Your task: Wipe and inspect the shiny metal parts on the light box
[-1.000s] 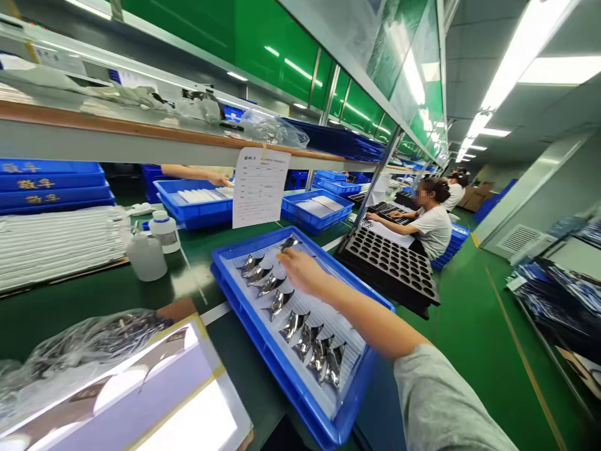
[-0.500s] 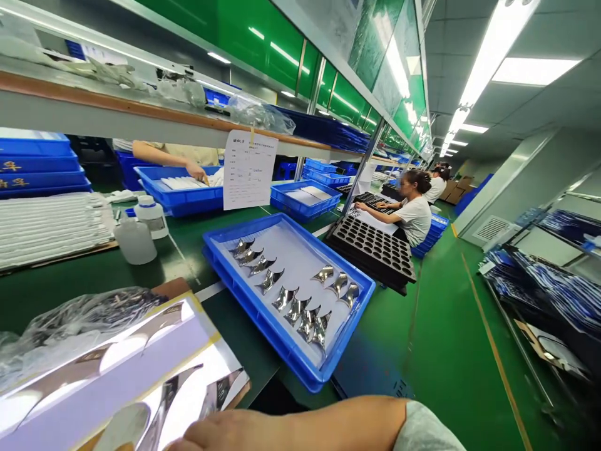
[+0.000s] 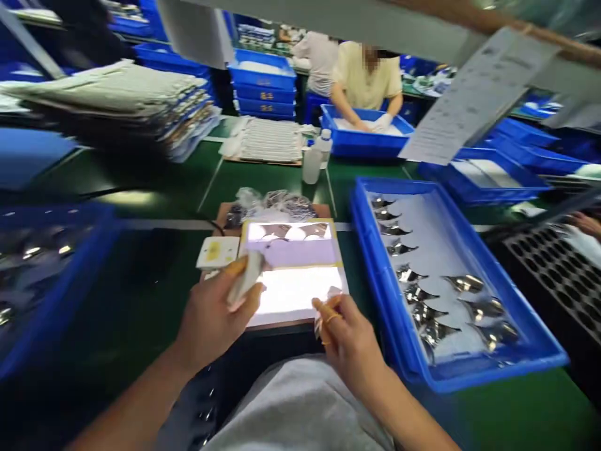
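Note:
My left hand [image 3: 213, 316] is closed round a pale, slim object [image 3: 245, 282] at the near left edge of a glowing light panel [image 3: 293, 285]. My right hand [image 3: 350, 335] pinches a small clear or shiny piece [image 3: 323, 313] at the panel's near right corner. Shiny metal parts [image 3: 291, 232] lie along the far side of the panel. To the right stands a blue tray [image 3: 375, 263] with several shiny curved metal parts [image 3: 464, 285] on white paper. The picture is smeared by motion.
A crumpled clear bag [image 3: 267, 203] lies behind the panel, with two white bottles [image 3: 313, 160] further back. Another blue tray [image 3: 51, 275] of parts is at the left. Stacked sheets [image 3: 117, 103] sit far left. A person in yellow [image 3: 366, 84] works across the green bench.
The view has swung left and down from the long bench to the light panel. My right hand left the blue tray and now both hands are over the panel's near edge.

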### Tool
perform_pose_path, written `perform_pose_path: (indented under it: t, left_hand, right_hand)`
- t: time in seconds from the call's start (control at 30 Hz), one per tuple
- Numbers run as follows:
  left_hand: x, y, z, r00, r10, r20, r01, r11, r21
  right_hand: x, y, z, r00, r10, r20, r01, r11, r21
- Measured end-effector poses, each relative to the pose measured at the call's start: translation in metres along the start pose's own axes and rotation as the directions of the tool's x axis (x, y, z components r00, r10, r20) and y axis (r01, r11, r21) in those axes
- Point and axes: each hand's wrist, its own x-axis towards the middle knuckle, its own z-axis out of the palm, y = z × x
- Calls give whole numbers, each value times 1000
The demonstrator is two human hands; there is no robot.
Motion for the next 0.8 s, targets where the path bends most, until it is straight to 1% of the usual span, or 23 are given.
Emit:
perform_pose_path:
  t: [0.03,0.07,0.1,0.13,0.17,0.2,0.23,0.27,0.3,0.37,0.43,0.47,0.53,0.63,0.67,0.73,0.8]
  left_hand:
    - [-1,-8,5,992,125,36,-128,985,115]
    - [-3,-16,11,965,235,119,-256,943,214]
    - [-5,-23,18,926,308,218,-362,886,290]
    - [-7,-29,25,888,341,310,-438,831,341]
    - [-10,-34,32,860,343,379,-482,790,379]
    - [-13,-38,37,844,327,424,-500,766,404]
    - [-16,-40,40,842,304,446,-497,760,419]
    - [-19,-42,42,852,277,445,-473,771,426]
    - [-22,-43,42,869,248,427,-436,793,426]
    - [-26,-44,40,911,189,367,-343,842,417]
    - [-27,-45,39,944,134,300,-253,880,403]
    - [-26,-46,39,954,113,277,-219,895,388]
    - [-23,-48,43,961,91,261,-179,925,337]
    - [-20,-52,54,951,101,293,-184,944,273]
    - [-20,-54,57,943,103,316,-193,943,271]
    - [-20,-57,59,933,94,349,-201,936,287]
    - [-19,-60,57,939,73,337,-185,932,313]
  right_hand:
    - [3,6,4,997,50,-66,-48,998,29]
    - [6,12,10,986,96,-136,-90,995,51]
    - [11,17,16,970,133,-203,-121,990,70]
    - [15,22,24,954,160,-253,-142,986,89]
    - [19,26,32,939,184,-291,-160,982,105]
    - [21,31,40,927,205,-314,-180,978,109]
    - [23,35,47,920,221,-324,-200,975,99]
    - [22,39,54,918,230,-324,-218,973,72]
    - [19,43,59,921,229,-314,-231,972,31]
    - [10,47,64,943,208,-258,-230,972,-58]
    - [1,47,62,968,178,-178,-200,973,-114]
    - [-2,46,58,974,170,-147,-189,975,-120]
    - [-1,46,50,971,194,-141,-210,972,-109]
    - [16,52,42,924,319,-209,-345,933,-102]
    - [24,57,41,907,365,-209,-391,915,-98]
    - [37,67,42,880,454,-142,-465,883,-59]
    - [43,75,44,842,538,-28,-537,843,33]
